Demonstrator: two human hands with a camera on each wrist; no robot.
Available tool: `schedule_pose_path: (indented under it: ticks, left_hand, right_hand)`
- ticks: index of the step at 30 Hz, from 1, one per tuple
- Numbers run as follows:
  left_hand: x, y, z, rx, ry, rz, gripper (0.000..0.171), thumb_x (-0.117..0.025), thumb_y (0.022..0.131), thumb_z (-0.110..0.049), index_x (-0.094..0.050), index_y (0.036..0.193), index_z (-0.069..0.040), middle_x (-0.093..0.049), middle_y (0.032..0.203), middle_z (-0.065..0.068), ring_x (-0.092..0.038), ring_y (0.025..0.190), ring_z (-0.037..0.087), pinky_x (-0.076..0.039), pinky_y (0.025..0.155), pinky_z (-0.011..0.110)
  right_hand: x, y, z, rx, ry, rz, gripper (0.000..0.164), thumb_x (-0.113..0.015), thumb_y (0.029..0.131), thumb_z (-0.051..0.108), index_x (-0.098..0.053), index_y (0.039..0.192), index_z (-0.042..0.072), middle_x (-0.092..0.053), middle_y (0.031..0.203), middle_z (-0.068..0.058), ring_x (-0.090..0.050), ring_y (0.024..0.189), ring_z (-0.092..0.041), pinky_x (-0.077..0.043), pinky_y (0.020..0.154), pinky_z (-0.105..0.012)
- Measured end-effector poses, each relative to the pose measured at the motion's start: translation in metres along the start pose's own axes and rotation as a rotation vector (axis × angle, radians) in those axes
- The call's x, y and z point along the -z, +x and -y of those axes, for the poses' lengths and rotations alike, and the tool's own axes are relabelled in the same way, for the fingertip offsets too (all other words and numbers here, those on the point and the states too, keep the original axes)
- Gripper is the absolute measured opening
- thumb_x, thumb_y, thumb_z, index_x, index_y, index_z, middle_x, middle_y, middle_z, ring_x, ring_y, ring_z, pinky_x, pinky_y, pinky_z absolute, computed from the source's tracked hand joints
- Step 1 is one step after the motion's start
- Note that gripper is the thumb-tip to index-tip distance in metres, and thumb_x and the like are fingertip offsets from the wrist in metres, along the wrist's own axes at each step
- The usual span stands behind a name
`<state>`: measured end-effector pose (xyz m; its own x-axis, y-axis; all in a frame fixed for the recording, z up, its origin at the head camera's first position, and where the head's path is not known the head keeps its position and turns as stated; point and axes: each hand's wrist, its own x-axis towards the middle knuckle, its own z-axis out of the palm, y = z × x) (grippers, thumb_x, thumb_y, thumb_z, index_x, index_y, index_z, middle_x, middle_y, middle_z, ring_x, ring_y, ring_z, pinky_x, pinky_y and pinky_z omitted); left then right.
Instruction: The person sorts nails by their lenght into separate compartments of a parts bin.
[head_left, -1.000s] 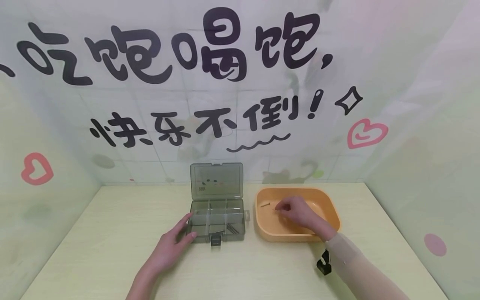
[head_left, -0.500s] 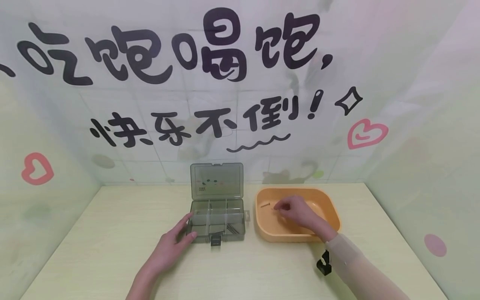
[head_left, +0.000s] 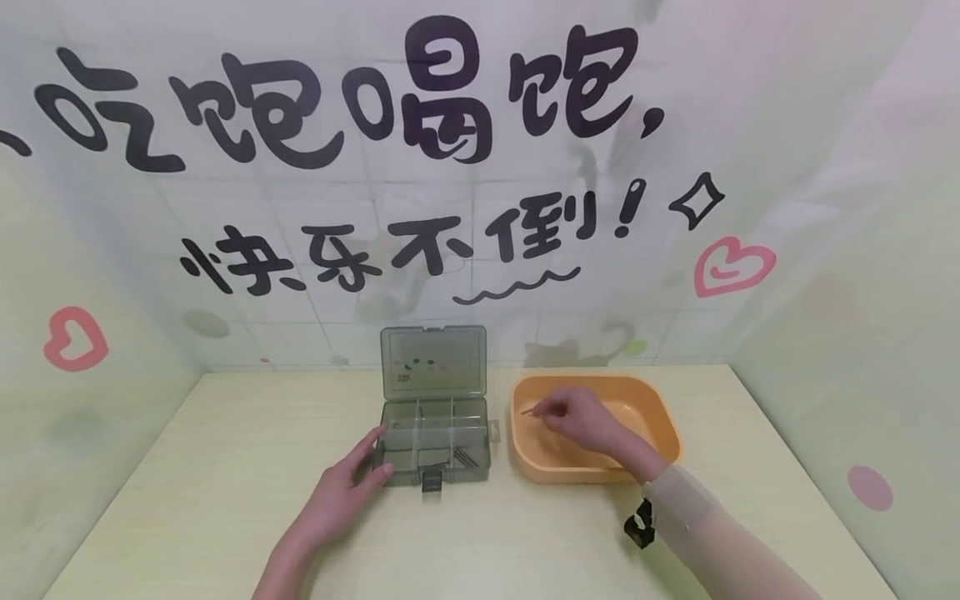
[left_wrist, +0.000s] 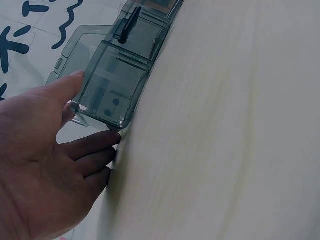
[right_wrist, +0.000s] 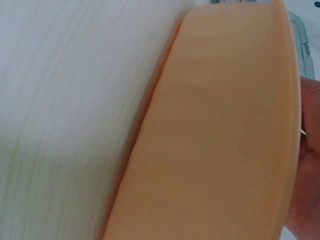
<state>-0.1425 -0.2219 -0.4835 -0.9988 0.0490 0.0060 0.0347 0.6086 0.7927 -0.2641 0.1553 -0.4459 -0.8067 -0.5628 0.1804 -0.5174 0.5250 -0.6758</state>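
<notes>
In the head view, my left hand [head_left: 341, 492] rests against the left side of a grey see-through compartment box [head_left: 397, 479], its thumb by the near corner. The left wrist view has this thumb touching the box [left_wrist: 112, 82] while the other fingers lie nearly straight beside it. Inside the orange tray [head_left: 592, 475], my right hand [head_left: 588, 421] pinches a small screw [head_left: 528, 412] with its fingertips; part of the screw is hidden. The tray wall [right_wrist: 215, 120] blocks most of the right hand [right_wrist: 307, 190] in the right wrist view.
The box lid [head_left: 435, 362] stands raised at the back, near the printed wall. Several thin screws [head_left: 466, 458] lie in the box's near right compartment. A dark latch [head_left: 431, 479] sticks out at its front. A black piece [head_left: 640, 525] hangs by my right wrist.
My right hand has moved left and slightly away from me inside the tray, and its fingertips now meet the screw that lay apart from them. The left hand and the box stay put.
</notes>
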Motion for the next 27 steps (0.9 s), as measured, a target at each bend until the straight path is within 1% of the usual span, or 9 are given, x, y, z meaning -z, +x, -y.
schedule_pose_path:
  ticks: [2, 5, 8, 10, 12, 16, 19, 23, 27]
  left_hand:
    - [0.0, 0.0, -0.001, 0.002, -0.003, 0.001, 0.067, -0.061, 0.104, -0.039, -0.032, 0.162, -0.021, -0.045, 0.15, 0.032, -0.039, 0.14, 0.051, -0.029, 0.114, 0.066]
    - [0.001, 0.001, -0.002, 0.007, 0.0, 0.0, 0.066, -0.061, 0.105, -0.038, -0.032, 0.162, -0.021, -0.045, 0.15, 0.032, -0.038, 0.141, 0.05, -0.03, 0.114, 0.065]
    - [0.001, 0.001, -0.003, 0.012, -0.002, 0.004, 0.066, -0.061, 0.105, -0.038, -0.032, 0.162, -0.02, -0.045, 0.15, 0.032, -0.038, 0.141, 0.05, -0.029, 0.115, 0.065]
    - [0.001, 0.001, -0.002, 0.016, 0.001, 0.008, 0.067, -0.06, 0.105, -0.04, -0.032, 0.162, -0.02, -0.044, 0.151, 0.032, -0.038, 0.141, 0.05, -0.029, 0.115, 0.065]
    - [0.0, 0.0, -0.002, 0.018, 0.0, 0.011, 0.068, -0.061, 0.104, -0.041, -0.032, 0.162, -0.021, -0.044, 0.151, 0.032, -0.038, 0.141, 0.05, -0.029, 0.115, 0.065]
    - [0.0, 0.001, -0.001, 0.009, -0.001, 0.007, 0.068, -0.061, 0.104, -0.041, -0.032, 0.162, -0.021, -0.044, 0.151, 0.032, -0.038, 0.141, 0.051, -0.028, 0.115, 0.065]
    - [0.0, 0.001, -0.001, 0.004, -0.004, 0.004, 0.068, -0.061, 0.104, -0.041, -0.033, 0.162, -0.02, -0.044, 0.151, 0.032, -0.038, 0.141, 0.051, -0.028, 0.115, 0.065]
    - [-0.001, 0.001, -0.001, 0.002, -0.004, 0.001, 0.067, -0.061, 0.104, -0.041, -0.033, 0.162, -0.02, -0.045, 0.15, 0.032, -0.039, 0.14, 0.051, -0.029, 0.115, 0.065]
    - [0.0, 0.001, 0.0, 0.0, -0.001, 0.0, 0.067, -0.061, 0.104, -0.039, -0.033, 0.162, -0.02, -0.045, 0.15, 0.032, -0.039, 0.14, 0.051, -0.029, 0.114, 0.066]
  right_hand:
    - [0.0, 0.002, 0.004, -0.014, 0.018, -0.011, 0.017, -0.067, 0.092, -0.002, -0.078, 0.104, 0.001, -0.076, 0.099, -0.009, -0.064, 0.085, -0.013, -0.056, 0.077, -0.031]
    - [-0.002, 0.006, 0.01, -0.008, 0.031, -0.049, 0.018, -0.067, 0.092, -0.001, -0.078, 0.106, 0.003, -0.076, 0.101, -0.009, -0.065, 0.087, -0.015, -0.056, 0.079, -0.032]
    - [-0.005, 0.011, 0.016, 0.017, 0.028, -0.103, 0.018, -0.068, 0.09, -0.003, -0.079, 0.103, 0.004, -0.077, 0.097, -0.006, -0.065, 0.084, -0.014, -0.056, 0.076, -0.031]
    - [-0.008, 0.012, 0.02, 0.031, 0.028, -0.117, 0.017, -0.07, 0.088, -0.004, -0.079, 0.1, 0.004, -0.076, 0.093, -0.004, -0.064, 0.08, -0.013, -0.056, 0.073, -0.029]
    - [-0.012, 0.013, 0.024, 0.034, 0.044, -0.113, 0.016, -0.07, 0.088, -0.004, -0.079, 0.099, 0.003, -0.075, 0.091, -0.003, -0.062, 0.077, -0.012, -0.055, 0.07, -0.027]
    - [-0.019, 0.015, 0.032, 0.043, 0.064, -0.092, 0.015, -0.069, 0.088, -0.006, -0.079, 0.098, 0.001, -0.074, 0.091, -0.005, -0.059, 0.076, -0.009, -0.054, 0.068, -0.025]
    - [-0.023, 0.016, 0.037, 0.056, 0.062, -0.087, 0.016, -0.069, 0.088, -0.007, -0.079, 0.097, 0.001, -0.073, 0.09, -0.005, -0.058, 0.076, -0.008, -0.054, 0.069, -0.024]
    - [-0.027, 0.016, 0.045, 0.061, 0.056, -0.063, 0.016, -0.069, 0.089, -0.005, -0.079, 0.099, 0.002, -0.072, 0.087, 0.0, -0.059, 0.077, -0.008, -0.054, 0.07, -0.024]
    - [-0.034, 0.019, 0.051, 0.059, 0.065, -0.041, 0.017, -0.068, 0.09, -0.005, -0.078, 0.103, 0.0, -0.072, 0.088, -0.001, -0.06, 0.078, -0.01, -0.054, 0.071, -0.024]
